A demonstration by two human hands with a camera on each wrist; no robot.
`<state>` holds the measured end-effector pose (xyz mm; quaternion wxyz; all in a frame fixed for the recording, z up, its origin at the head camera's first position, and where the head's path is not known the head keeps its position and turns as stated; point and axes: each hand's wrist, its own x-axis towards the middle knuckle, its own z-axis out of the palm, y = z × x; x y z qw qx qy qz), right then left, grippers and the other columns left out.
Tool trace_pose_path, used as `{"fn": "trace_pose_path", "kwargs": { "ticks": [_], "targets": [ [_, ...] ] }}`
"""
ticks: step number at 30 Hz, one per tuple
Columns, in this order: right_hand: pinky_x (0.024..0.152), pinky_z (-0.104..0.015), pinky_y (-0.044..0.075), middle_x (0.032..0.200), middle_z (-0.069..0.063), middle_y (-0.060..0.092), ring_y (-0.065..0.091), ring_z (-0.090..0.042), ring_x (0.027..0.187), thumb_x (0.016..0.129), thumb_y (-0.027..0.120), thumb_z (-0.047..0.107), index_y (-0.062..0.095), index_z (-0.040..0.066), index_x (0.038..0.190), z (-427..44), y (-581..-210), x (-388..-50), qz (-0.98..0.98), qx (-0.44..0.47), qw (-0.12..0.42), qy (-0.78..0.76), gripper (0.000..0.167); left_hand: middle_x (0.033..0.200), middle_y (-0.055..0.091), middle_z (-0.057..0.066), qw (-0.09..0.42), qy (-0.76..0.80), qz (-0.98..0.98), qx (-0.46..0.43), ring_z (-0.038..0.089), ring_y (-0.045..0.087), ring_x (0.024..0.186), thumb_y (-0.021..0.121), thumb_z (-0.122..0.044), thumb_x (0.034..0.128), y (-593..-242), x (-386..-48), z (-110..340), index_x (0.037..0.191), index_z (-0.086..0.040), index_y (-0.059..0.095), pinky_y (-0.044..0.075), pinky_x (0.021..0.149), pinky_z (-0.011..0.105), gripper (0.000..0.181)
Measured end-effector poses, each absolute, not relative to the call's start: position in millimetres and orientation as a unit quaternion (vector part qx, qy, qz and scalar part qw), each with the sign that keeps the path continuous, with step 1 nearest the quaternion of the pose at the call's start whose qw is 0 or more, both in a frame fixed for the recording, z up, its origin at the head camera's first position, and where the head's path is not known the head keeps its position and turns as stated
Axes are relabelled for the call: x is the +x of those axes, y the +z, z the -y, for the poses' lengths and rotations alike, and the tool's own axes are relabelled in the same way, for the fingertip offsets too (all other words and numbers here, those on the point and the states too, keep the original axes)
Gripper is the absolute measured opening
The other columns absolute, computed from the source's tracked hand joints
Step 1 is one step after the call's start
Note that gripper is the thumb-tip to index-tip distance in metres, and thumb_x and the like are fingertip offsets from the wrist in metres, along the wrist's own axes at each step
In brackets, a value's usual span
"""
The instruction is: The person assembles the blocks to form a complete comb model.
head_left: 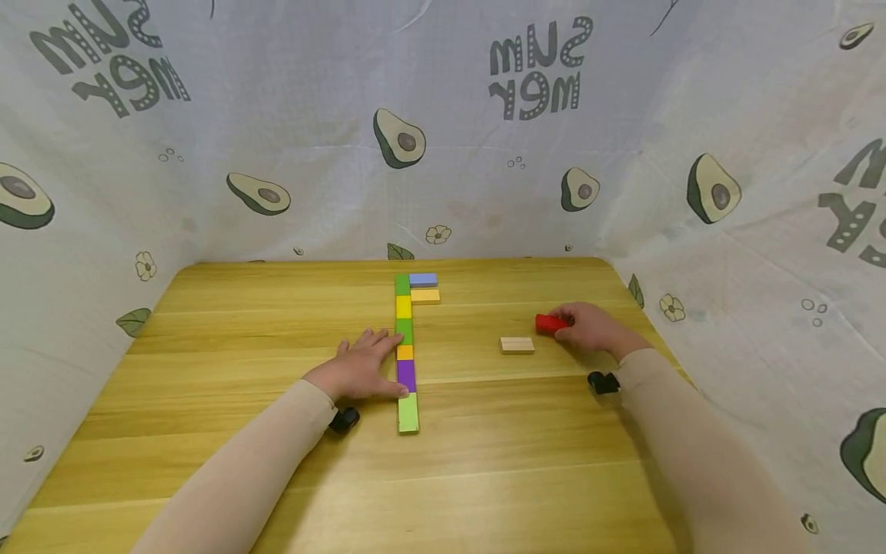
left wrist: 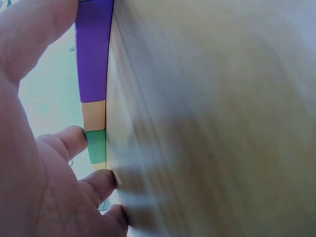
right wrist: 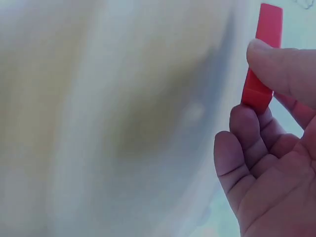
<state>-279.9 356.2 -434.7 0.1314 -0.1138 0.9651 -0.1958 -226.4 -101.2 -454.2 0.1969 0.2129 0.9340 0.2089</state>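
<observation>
A straight row of coloured blocks runs away from the person along the table: a light green block (head_left: pixel 408 414) nearest, then a purple block (head_left: pixel 406 376), an orange block (head_left: pixel 404 352), a green block (head_left: pixel 404 332), a yellow block (head_left: pixel 404 307) and another green block (head_left: pixel 402 285). My left hand (head_left: pixel 358 369) lies at the row's left side, fingers spread, thumb touching near the purple block and a fingertip at the middle green one. My right hand (head_left: pixel 590 326) pinches a red block (right wrist: pixel 269 25) between thumb and fingers. A plain wooden block (head_left: pixel 517 345) lies left of that hand.
A blue block (head_left: pixel 423 280) and a pale orange block (head_left: pixel 425 297) stick out to the right from the row's far end. Behind the wooden table (head_left: pixel 498 477) hangs a white curtain (head_left: pixel 477 208) printed with avocados, which also flanks both sides.
</observation>
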Motion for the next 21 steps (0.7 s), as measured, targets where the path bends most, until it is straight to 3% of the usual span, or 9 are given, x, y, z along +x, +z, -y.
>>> {"fn": "trace_pose_path", "kwargs": {
  "ticks": [6, 14, 21],
  "targets": [
    [0.101, -0.055, 0.051, 0.126, -0.022, 0.071, 0.063, -0.034, 0.106, 0.1, 0.067, 0.01, 0.067, 0.0, 0.134, -317, -419, -292, -0.967, -0.143, 0.105, -0.182, 0.036, 0.177, 0.017, 0.011, 0.2, 0.21, -0.933, 0.212, 0.041, 0.006, 0.165, 0.078, -0.061, 0.0876, -453, -226, 101, 0.169, -0.024, 0.027, 0.004, 0.126, 0.075, 0.103],
    [0.107, -0.053, 0.052, 0.134, -0.019, 0.069, 0.062, -0.034, 0.114, 0.101, 0.069, 0.012, 0.065, 0.003, 0.14, -249, -407, -302, -0.962, -0.177, 0.126, -0.166, 0.04, 0.178, 0.016, 0.011, 0.204, 0.212, -0.932, 0.21, 0.04, 0.005, 0.165, 0.078, -0.062, 0.0867, -454, -227, 102, 0.169, -0.025, 0.026, 0.003, 0.126, 0.074, 0.104],
    [0.111, -0.049, 0.05, 0.134, -0.015, 0.067, 0.061, -0.031, 0.116, 0.102, 0.068, 0.017, 0.065, 0.004, 0.14, -208, -418, -310, -0.958, -0.198, 0.138, -0.155, 0.04, 0.177, 0.017, 0.01, 0.203, 0.21, -0.933, 0.21, 0.04, 0.006, 0.165, 0.078, -0.063, 0.0861, -455, -227, 101, 0.169, -0.026, 0.026, 0.004, 0.126, 0.074, 0.105]
  ]
}}
